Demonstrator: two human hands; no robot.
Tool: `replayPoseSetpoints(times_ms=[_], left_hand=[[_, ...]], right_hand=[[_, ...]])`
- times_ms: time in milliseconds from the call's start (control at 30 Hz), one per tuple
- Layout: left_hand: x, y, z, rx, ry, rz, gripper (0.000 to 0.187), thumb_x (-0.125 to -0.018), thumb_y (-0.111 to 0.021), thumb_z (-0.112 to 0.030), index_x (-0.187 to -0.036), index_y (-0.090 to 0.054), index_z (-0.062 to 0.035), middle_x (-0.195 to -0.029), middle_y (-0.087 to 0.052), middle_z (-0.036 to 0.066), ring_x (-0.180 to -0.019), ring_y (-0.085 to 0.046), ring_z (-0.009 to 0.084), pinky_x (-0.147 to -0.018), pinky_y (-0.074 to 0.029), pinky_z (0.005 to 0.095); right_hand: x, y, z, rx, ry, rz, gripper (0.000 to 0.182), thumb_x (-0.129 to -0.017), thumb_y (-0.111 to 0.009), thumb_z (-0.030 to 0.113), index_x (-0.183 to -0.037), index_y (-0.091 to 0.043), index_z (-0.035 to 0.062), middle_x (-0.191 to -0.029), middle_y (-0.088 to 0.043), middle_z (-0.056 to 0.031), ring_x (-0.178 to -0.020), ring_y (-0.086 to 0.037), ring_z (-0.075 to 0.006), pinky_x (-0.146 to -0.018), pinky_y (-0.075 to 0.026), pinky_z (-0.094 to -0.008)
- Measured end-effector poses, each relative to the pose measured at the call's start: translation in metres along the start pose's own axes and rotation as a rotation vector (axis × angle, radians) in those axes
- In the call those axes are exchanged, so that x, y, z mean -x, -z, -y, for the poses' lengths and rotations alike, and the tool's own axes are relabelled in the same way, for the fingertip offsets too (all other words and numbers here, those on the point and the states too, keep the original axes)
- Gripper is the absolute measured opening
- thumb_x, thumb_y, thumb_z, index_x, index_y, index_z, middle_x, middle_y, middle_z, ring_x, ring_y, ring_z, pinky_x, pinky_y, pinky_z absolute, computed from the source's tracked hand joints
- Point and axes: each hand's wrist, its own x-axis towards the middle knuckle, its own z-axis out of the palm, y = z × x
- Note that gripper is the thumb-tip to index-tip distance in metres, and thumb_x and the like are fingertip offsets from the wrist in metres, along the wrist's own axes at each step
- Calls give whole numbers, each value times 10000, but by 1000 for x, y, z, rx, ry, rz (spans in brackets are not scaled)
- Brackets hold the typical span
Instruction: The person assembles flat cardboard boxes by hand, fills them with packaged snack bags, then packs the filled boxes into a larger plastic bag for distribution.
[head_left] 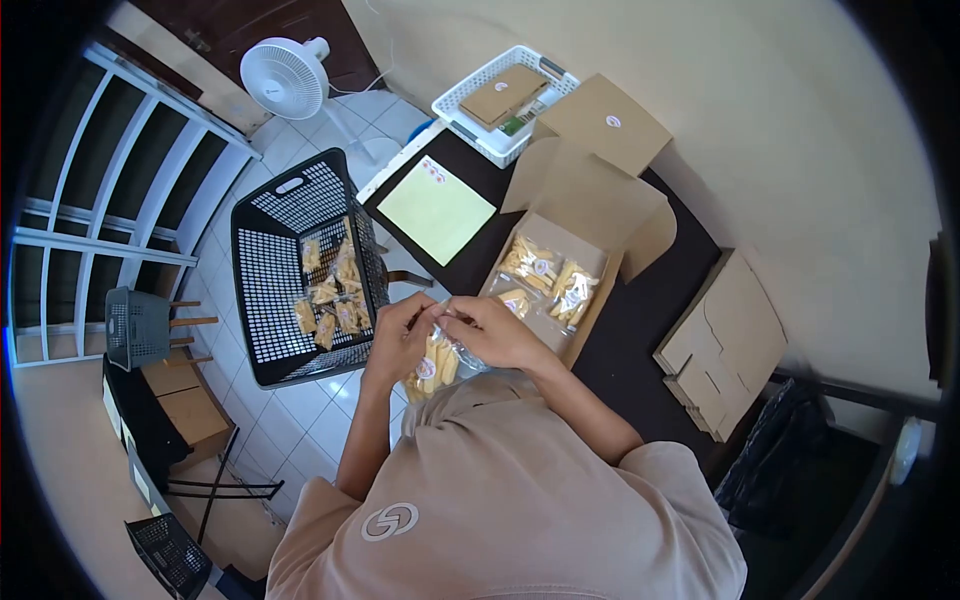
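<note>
Close to my body, a clear plastic bag of pale yellow stick snacks (432, 368) hangs from my fingers, with a round label on its front. My left hand (400, 338) pinches its top edge. Right beside it, my right hand (492, 333) is closed on the same edge, so the two sets of fingertips nearly meet. Just beyond my right hand lies an open cardboard box (588, 340) with its lid raised. Inside are several similar snack bags (573, 293), one partly covered by my right hand.
A black crate (262, 300) with several snack bags stands left. On the dark table (625, 350) are a pale green sheet (437, 210), a white basket (490, 140), a closed carton (612, 125) and stacked flat cardboard (725, 345). A white fan (285, 78) stands behind.
</note>
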Motion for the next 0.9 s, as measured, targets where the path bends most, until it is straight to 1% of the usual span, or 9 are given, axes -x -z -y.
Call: replayPoseSetpoints(times_ms=[67,100,433,500,667,733,800,833,900], left_hand=[[8,1,9,-25,80,-19,116,-915,-583,-30,-824,-604,38,-625,-587,82,-570,-512,84,-522,-407,271],[10,1,14,-13,51,-41,126,-919,-578,-33,-816,-597,36,-617,-580,67,-555,-499,73,-512,-403,266],[43,-9,56,166,229,-247,185,-949,-579,-80,-802,-596,31,-617,-554,2,-588,-520,38,-520,-404,229],[43,-7,60,183,245,-291,187,-952,-585,-93,-807,-599,25,-634,-555,-5,-578,-508,37,-525,-398,218],[48,11,95,154,262,-294,210,-979,-563,-143,-832,-613,-1,-713,-569,-13,-623,-508,39,-566,-416,202],[47,26,121,-320,38,-652,222,-996,-535,-178,-869,-610,-13,-756,-595,6,-622,-523,54,-585,-448,211],[50,67,134,278,276,-926,232,-1009,-508,-218,-916,-606,-30,-784,-602,17,-637,-540,67,-601,-474,221],[46,72,114,312,227,-869,231,-1010,-505,-227,-933,-603,-34,-779,-597,13,-650,-548,70,-601,-479,222],[35,67,81,359,187,-802,225,-1011,-505,-237,-932,-589,-45,-777,-580,5,-695,-560,72,-614,-484,223]], right_hand=[[-3,-7,-6,59,44,40,158,-919,-559,122,-861,-592,-22,-655,-584,-79,-617,-564,-118,-569,-436,-287],[-3,-11,-7,67,108,10,156,-908,-552,122,-848,-579,-20,-624,-549,-92,-566,-524,-146,-545,-421,-309],[6,-17,-13,88,29,156,248,-897,-572,167,-753,-529,-30,-584,-494,-116,-515,-434,-167,-505,-366,-365],[7,-16,-13,102,-21,198,225,-847,-573,170,-772,-576,-42,-639,-578,-196,-570,-584,-292,-556,-441,-402],[19,-17,-10,-12,-50,194,217,-843,-565,161,-767,-577,-42,-627,-578,-164,-546,-559,-247,-551,-440,-385],[27,-8,-2,-62,-54,191,208,-839,-559,151,-763,-575,-41,-627,-577,-149,-545,-553,-226,-553,-441,-379],[40,2,2,-129,-87,97,229,-846,-638,172,-743,-581,-25,-639,-590,-114,-581,-566,-196,-567,-444,-377],[40,2,0,-132,-94,91,229,-846,-638,172,-743,-581,-25,-639,-590,-114,-581,-566,-196,-567,-444,-377],[33,6,-5,-49,-108,-21,264,-817,-749,228,-838,-611,5,-712,-620,-98,-684,-618,-188,-630,-480,-356]])
